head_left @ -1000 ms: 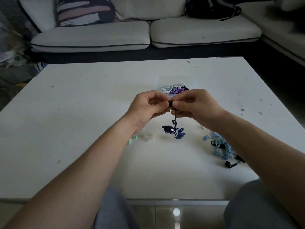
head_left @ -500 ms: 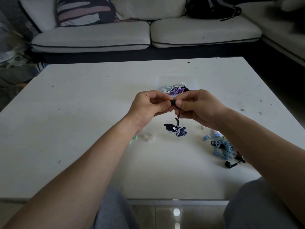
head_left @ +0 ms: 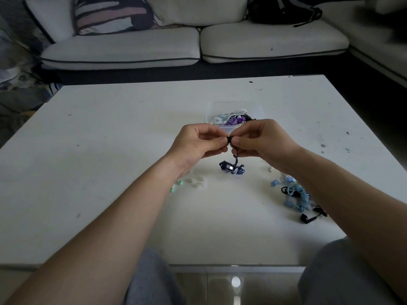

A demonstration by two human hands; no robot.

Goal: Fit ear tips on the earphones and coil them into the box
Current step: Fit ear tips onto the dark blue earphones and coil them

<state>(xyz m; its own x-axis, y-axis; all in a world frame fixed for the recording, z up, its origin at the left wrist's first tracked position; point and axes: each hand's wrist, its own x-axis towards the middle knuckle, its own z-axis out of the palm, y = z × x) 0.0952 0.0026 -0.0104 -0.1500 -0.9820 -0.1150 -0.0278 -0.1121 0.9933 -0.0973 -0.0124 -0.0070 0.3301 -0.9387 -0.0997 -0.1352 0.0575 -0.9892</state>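
Both hands meet above the middle of the white worktop. The left hand and the right hand each close their grip to a tight pinch, thumb against curled fingers, on a black earbud held between them. The fingertips hide most of it, so I cannot tell whether a tip sits on it. From the earbud a dark blue cord hangs toward 6 o'clock and ends in a small wound bundle that lies on the worktop just below the hands. At 12 o'clock from the hands, partly hidden behind the knuckles, stands a clear box with white, purple and black earphones tangled inside. At 7 o'clock from the hands, beside the left wrist, lie two green ear tips and, just beside them, a few white ear tips. At 4 o'clock, close against the right forearm, a set of light blue earphones lies in a loose coil, and black earphones lie touching its near edge. Beyond the worktop's far edge stands a white sofa with a striped cushion at 11 o'clock and a black backpack at 1 o'clock.
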